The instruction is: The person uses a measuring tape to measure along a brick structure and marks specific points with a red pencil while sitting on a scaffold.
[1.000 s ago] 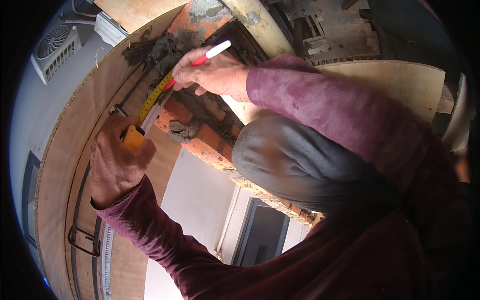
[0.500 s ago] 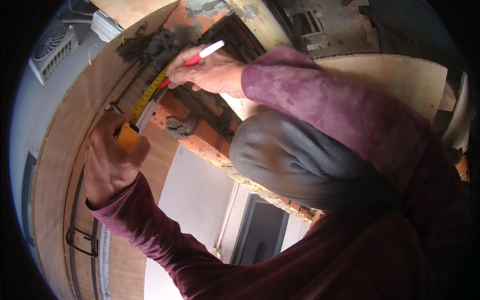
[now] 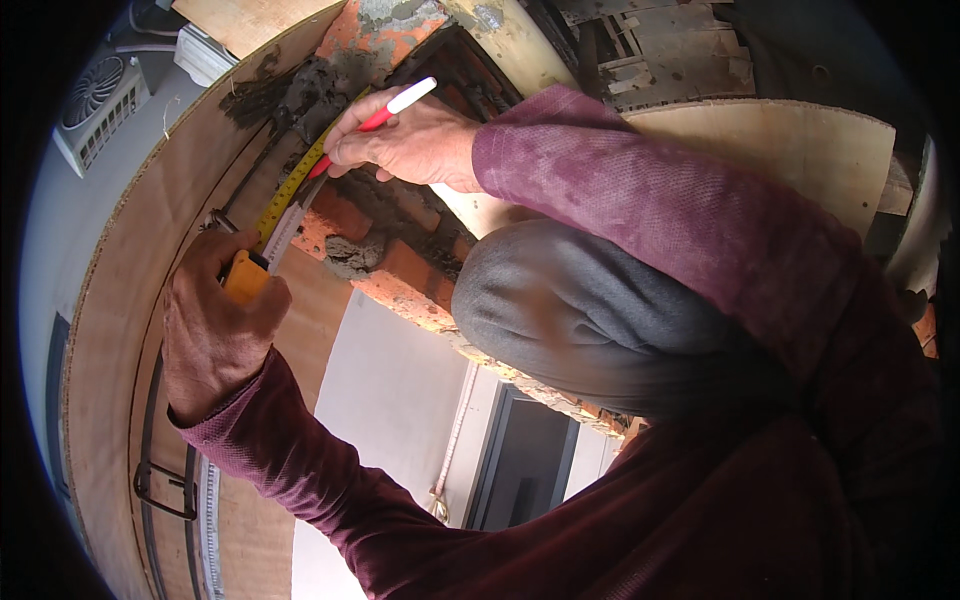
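Left of the brickwork's (image 3: pixel 335 215) edge, by the plywood board (image 3: pixel 110 300), the left grip (image 3: pixel 215 325) clasps a yellow tape measure (image 3: pixel 246 278), forearm rising from below, its blade (image 3: pixel 288 190) slanting up-right. The right grip (image 3: pixel 410 140), forearm from the right, pinches a red marker (image 3: pixel 376 119), tip down-left by the blade's right edge; contact is unclear.

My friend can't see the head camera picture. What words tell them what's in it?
A person's left hand grips a yellow tape measure with its blade pulled out, while the right hand holds a red-and-white marker beside the blade. Around them are orange bricks, wet-looking gray mortar and a wooden board.
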Tool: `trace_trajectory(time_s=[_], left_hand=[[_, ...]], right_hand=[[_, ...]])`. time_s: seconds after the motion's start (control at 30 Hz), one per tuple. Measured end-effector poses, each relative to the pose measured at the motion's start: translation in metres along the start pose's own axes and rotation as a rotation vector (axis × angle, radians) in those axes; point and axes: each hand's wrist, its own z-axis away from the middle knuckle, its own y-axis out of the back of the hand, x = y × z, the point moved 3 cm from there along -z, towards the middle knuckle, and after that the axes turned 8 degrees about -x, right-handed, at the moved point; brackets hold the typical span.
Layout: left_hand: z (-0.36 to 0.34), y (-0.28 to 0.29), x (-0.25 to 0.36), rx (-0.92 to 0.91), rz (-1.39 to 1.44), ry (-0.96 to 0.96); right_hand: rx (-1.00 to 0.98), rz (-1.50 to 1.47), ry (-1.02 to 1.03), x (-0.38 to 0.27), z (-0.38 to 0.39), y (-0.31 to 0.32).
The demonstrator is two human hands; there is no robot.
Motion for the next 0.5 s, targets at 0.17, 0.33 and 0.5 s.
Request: trace_trajectory(time_s=[0.17, 0.33, 0.5], left_hand=[[0.0009, -0.0002, 0.0003, -0.008, 0.023, 0.010], [0.0006, 0.0000, 0.0019, 0.018, 0.025, -0.011], [0.0007, -0.0005, 0.0013, 0.016, 0.011, 0.019]], right_hand=[[0.002, 0.000, -0.012, 0.0003, -0.0001, -0.0003], [-0.007, -0.018, -0.023, 0.0001, -0.0004, -0.0017], [-0.007, -0.022, -0.016, 0.0000, -0.0013, -0.0027]])
